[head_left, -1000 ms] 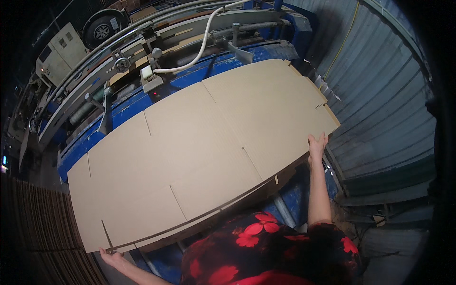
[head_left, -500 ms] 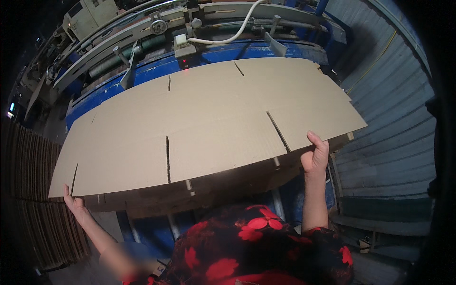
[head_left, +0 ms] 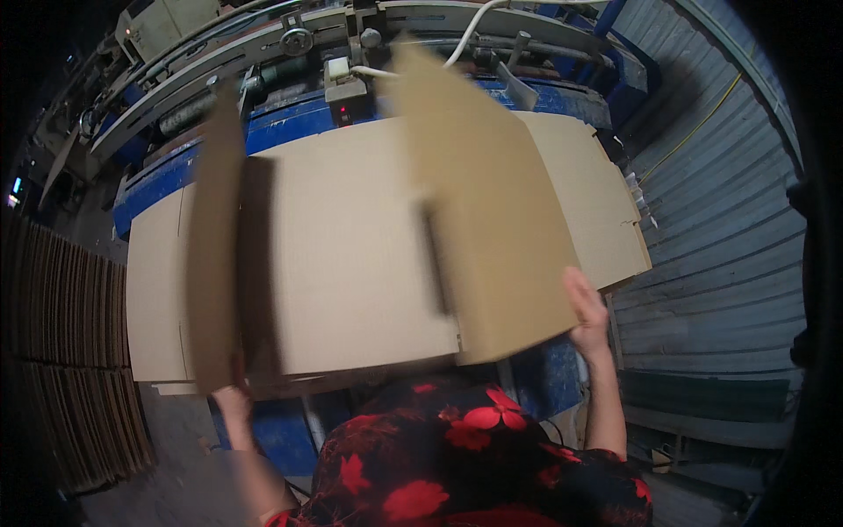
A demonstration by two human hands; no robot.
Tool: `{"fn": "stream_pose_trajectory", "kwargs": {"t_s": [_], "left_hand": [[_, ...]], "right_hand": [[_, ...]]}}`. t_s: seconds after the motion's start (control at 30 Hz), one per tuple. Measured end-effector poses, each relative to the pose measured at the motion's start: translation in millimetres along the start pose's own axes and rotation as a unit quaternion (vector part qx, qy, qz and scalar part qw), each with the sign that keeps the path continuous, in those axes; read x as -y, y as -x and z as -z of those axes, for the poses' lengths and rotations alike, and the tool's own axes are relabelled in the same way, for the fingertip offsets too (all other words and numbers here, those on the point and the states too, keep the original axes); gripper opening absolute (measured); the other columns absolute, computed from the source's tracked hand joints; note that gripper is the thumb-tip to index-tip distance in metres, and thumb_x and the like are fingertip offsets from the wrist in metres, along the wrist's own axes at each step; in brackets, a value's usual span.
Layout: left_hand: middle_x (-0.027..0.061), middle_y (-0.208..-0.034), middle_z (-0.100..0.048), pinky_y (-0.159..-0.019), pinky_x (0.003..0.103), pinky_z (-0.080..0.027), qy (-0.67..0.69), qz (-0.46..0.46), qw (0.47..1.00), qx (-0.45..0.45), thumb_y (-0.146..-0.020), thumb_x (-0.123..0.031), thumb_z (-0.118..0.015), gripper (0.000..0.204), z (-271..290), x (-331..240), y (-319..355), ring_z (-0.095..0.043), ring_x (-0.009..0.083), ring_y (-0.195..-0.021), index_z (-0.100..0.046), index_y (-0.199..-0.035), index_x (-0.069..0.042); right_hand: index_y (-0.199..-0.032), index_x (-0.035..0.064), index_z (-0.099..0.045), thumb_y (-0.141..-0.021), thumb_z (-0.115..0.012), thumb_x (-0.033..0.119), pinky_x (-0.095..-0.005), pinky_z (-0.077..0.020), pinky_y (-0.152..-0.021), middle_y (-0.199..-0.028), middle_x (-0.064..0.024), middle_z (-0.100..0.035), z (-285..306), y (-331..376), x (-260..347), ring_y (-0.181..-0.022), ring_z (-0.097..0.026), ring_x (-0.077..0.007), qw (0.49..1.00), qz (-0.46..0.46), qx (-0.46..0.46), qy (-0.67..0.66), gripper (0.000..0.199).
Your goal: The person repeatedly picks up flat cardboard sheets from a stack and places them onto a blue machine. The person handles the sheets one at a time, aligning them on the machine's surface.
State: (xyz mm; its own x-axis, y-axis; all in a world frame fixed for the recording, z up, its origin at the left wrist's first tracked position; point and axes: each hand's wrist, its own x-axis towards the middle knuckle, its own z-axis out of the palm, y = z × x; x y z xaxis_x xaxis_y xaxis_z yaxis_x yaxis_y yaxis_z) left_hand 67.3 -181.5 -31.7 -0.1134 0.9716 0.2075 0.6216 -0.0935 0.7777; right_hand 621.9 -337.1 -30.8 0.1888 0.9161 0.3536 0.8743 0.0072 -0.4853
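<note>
A brown cardboard sheet, which looks like a box blank (head_left: 351,255), lies over more cardboard with both its end panels bent upward. Its left panel (head_left: 213,255) stands nearly upright and is smeared by motion. The wider right panel (head_left: 505,228) leans inward over the middle. At the near lower edge of the left panel, my left hand (head_left: 233,404) is closed on the cardboard, its fingers partly hidden. My right hand (head_left: 587,307) grips the near outer corner of the right panel. Under it, another flat cardboard sheet (head_left: 593,206) sticks out at both ends.
A blue machine (head_left: 290,123) with rollers, a handwheel (head_left: 296,41) and a white cable (head_left: 470,31) runs along the far side. Tall stacks of cardboard (head_left: 70,299) stand at the left. A corrugated metal wall (head_left: 711,202) rises at the right.
The sheet was flat and held by its near edge. Now both end panels are folded up. My left hand has moved inward to the right, and my right hand slightly lower.
</note>
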Motion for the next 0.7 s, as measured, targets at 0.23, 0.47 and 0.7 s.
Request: {"fn": "stream_pose_trajectory", "kwargs": {"t_s": [0.23, 0.47, 0.7], "left_hand": [[0.0177, -0.131, -0.052, -0.103, 0.048, -0.036, -0.197, -0.366, 0.908, 0.042, -0.077, 0.007, -0.051, 0.055, -94.9, -25.7, -65.3, -0.045, 0.0385, -0.124, -0.048, -0.131, -0.003], [0.0117, -0.134, -0.05, -0.104, 0.051, -0.033, -0.2, -0.354, 0.912, 0.049, -0.073, 0.009, -0.051, 0.063, -146.1, -22.0, -159.6, -0.044, 0.0386, -0.125, -0.05, -0.132, -0.012], [0.0105, -0.138, -0.046, -0.104, 0.056, -0.029, -0.203, -0.336, 0.916, 0.084, -0.072, 0.007, -0.05, 0.068, -183.1, -30.0, -261.3, -0.041, 0.0412, -0.125, -0.046, -0.135, -0.017]], "right_hand": [[-0.123, 0.0162, -0.059, -0.071, -0.051, -0.007, -0.0502, -0.0332, -0.1, -0.129, -0.0116, -0.052, -56.6, -88.7, -13.8, -0.124, -0.043, -0.0348, 0.97, 0.142, 0.051, 0.192, 0.058], [-0.124, 0.0194, -0.058, -0.069, -0.051, -0.01, -0.0476, -0.0322, -0.101, -0.127, -0.0113, -0.054, -89.8, -181.9, -42.0, -0.123, -0.044, -0.0336, 0.979, 0.121, 0.03, 0.164, 0.063], [-0.123, 0.0184, -0.058, -0.072, -0.051, -0.01, -0.0419, -0.0359, -0.099, -0.124, -0.0127, -0.055, -115.2, -289.5, -59.7, -0.119, -0.048, -0.0313, 0.977, 0.129, 0.027, 0.17, 0.06]]}}
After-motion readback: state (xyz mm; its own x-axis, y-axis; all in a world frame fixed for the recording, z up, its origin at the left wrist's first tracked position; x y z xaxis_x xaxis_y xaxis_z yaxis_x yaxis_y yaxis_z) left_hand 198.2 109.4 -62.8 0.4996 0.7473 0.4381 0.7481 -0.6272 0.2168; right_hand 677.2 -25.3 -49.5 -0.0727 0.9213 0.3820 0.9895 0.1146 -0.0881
